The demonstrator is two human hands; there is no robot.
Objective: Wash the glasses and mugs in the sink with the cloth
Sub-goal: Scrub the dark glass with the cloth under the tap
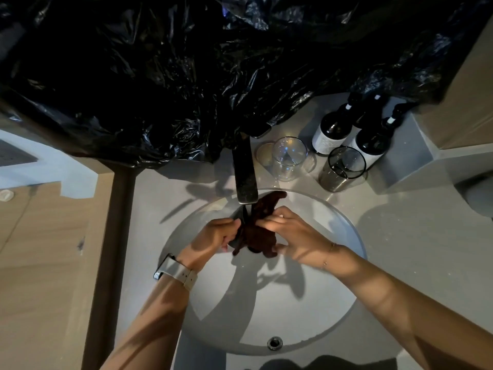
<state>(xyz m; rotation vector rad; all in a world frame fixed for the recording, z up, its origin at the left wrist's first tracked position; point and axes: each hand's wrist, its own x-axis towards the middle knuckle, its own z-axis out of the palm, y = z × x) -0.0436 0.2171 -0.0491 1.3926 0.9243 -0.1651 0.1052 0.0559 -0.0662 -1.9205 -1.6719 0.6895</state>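
1. Black plastic sheet (160, 76): covers the wall above the counter (400, 249) and hangs down to the base of the tap (245, 174).
2. Sink (333, 303): a round basin set in the counter, with a small overflow hole (274, 342) on its near wall.
3. Bottles (333, 129): three dark bottles with pale labels stand together at the back right of the counter.
4. Glasses: a clear glass (289, 158) stands just right of the tap; a dark-rimmed glass (342, 169) stands further right, just in front of the bottles.
5. Cloth (260, 231): dark and bunched, held over the basin under the tap spout (water flow cannot be made out).
6. Left hand (213, 236): fingers curled, gripping the cloth's left side; a pale watch (176, 271) is on the wrist.
7. Right hand (296, 239): fingers and thumb pinch the cloth's right side; a thin bracelet (329, 253) is on the wrist.
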